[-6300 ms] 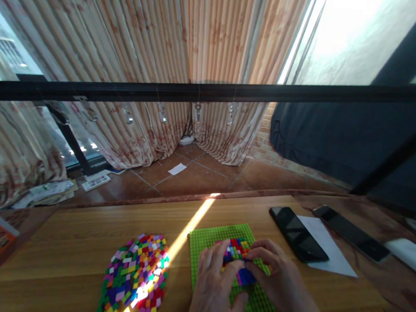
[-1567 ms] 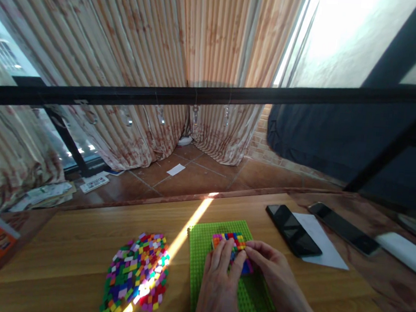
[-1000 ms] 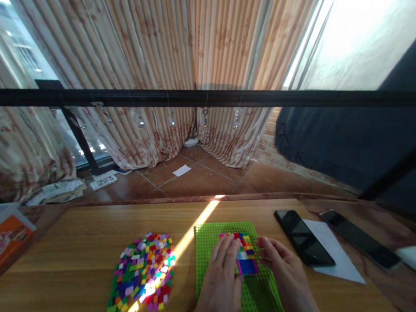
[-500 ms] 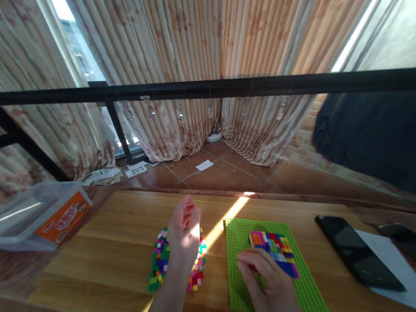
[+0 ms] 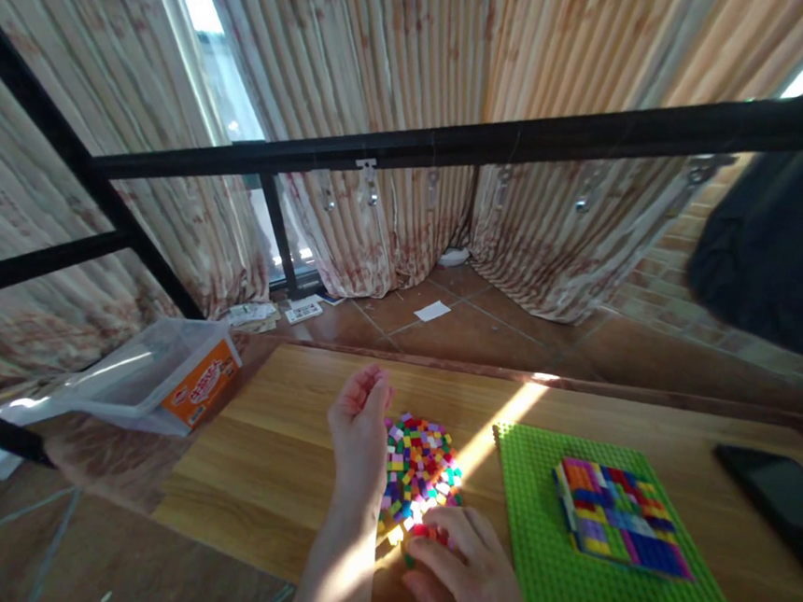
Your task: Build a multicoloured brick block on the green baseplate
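My left hand (image 5: 360,429) is raised at the left side of a pile of small multicoloured building bricks (image 5: 422,462). Its fingers curl in towards the thumb, and what they hold, if anything, is hidden. Over the near edge of the pile is my right hand (image 5: 466,569), palm down, its fingers bent and apart, with a few bricks showing at the fingertips. To the right lies a green baseplate (image 5: 536,528). A flat, roughly rectangular block of colourful bricks (image 5: 622,517) sits on it, apart from both hands.
A clear plastic box (image 5: 149,373) with an orange label stands left of the wooden table (image 5: 252,475). A black phone (image 5: 784,508) lies at the right. A dark rail (image 5: 528,143) crosses in front of the curtains (image 5: 393,75). Papers (image 5: 302,309) lie on the floor beyond.
Both hands have left the brick block on the baseplate and moved left to the loose pile. The view has turned left, bringing the clear box further in.
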### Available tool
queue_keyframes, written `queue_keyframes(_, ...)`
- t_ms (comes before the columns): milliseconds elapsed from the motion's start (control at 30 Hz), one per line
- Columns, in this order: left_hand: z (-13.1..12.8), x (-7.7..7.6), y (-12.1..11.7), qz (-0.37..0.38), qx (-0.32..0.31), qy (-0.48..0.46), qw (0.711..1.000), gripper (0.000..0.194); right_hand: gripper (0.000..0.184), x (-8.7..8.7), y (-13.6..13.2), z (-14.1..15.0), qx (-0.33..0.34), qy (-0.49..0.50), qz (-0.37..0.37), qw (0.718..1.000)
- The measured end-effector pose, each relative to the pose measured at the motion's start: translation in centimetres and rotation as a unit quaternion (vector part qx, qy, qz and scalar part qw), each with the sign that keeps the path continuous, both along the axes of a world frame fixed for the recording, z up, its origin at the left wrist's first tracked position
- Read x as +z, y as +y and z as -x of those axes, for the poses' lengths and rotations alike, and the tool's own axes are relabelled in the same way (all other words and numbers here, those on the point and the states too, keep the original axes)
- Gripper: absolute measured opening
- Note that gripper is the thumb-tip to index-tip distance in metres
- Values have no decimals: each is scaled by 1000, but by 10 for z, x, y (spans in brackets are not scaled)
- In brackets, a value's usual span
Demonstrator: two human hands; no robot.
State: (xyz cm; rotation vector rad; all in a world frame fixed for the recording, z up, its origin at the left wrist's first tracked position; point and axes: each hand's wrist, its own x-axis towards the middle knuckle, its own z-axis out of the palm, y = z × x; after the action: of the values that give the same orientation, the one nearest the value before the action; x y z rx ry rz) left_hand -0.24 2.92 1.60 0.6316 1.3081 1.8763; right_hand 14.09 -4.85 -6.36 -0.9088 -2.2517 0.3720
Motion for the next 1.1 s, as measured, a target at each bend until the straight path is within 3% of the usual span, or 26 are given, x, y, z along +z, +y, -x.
queue_keyframes(167,11,0,-2,-9,4,-20,1000,29,14,-6,0,11,-25,-31,-5,999)
queue_keyframes(467,29,2,-5,-12,30,-55,998,28,17,-7,22,-12,-82,-52,-4,995)
queue_keyframes(667,31,3,-6,-17,25,-65,997,25,19,-9,30,-8,-136,-52,-38,989)
queue_keyframes(867,28,2,-4,-16,15,-67,998,24,26,-13,30,1,-148,-112,-55,981)
queue_keyframes(1100,26,1,-5,-14,7,-54,998,31,27,-13,31,-10,-137,-100,-35,985)
